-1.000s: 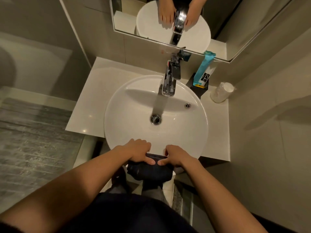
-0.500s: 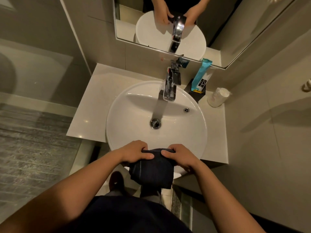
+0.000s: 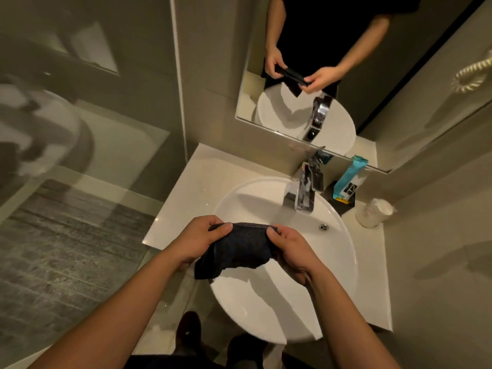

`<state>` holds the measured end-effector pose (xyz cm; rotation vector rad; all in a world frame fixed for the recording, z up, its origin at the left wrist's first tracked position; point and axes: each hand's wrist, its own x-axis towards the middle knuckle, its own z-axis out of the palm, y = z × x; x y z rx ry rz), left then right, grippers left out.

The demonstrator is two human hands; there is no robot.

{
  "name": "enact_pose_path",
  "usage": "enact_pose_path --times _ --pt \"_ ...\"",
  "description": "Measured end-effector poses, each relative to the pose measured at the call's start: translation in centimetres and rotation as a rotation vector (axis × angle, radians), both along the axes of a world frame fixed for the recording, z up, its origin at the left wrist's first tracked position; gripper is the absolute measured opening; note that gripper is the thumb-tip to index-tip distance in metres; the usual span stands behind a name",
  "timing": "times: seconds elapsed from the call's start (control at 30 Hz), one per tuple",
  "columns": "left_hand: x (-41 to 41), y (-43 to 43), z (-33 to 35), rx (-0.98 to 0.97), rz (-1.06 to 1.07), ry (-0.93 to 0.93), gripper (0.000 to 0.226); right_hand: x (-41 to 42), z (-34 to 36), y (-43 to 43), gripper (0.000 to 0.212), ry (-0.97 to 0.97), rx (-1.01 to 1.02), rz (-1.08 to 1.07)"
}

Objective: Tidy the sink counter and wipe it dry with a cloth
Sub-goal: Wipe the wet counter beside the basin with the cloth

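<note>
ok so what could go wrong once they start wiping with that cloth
The teal tube leans upright behind the faucet, and the white cup lies tipped at the counter's back right corner; a sweep there could topple or roll them. Both hands hold the dark cloth bunched, so it may wipe poorly.

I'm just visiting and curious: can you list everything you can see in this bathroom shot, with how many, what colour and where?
Basin: one, white, round, set on the counter.
Counter: one, pale cream, around the basin.
Tap: one, chrome, at the basin's back rim.
Overflow hole: one, metal-ringed, in the basin wall right of the tap.
Blue packet: one, light blue, upright behind the basin at right.
Dark holder: one, black, under the packet.
Cup: one, whitish, back right corner.
Mirror: one, on the wall above.
Cloth: one, dark, held above the basin.
Left hand: grips the cloth's left end.
Right hand: grips its right end.
</note>
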<state>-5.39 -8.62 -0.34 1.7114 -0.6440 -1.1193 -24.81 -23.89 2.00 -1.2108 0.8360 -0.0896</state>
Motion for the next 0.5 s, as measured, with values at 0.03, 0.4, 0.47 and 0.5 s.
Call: enact_pose_path --times 0.03,0.4,0.47,0.5 --pt "1.0 0.0 0.4 -0.021 0.044 0.008 0.025 1.3 0.3 -0.1 0.033 -0.016 0.004 0.003" --pt "12.5 -4.1 2.1 -0.063 0.340 -0.164 0.023 16.5 1.1 -2.8 0.024 0.047 -0.220 -0.124" --pt "15.1 -6.5 2.3 -0.073 0.359 -0.216 0.027 19.4 0.8 -4.3 0.023 0.064 -0.314 -0.159" --pt "16.5 -7.9 2.3 -0.075 0.363 -0.238 0.029 20.9 0.6 -5.3 0.022 0.069 -0.350 -0.180"
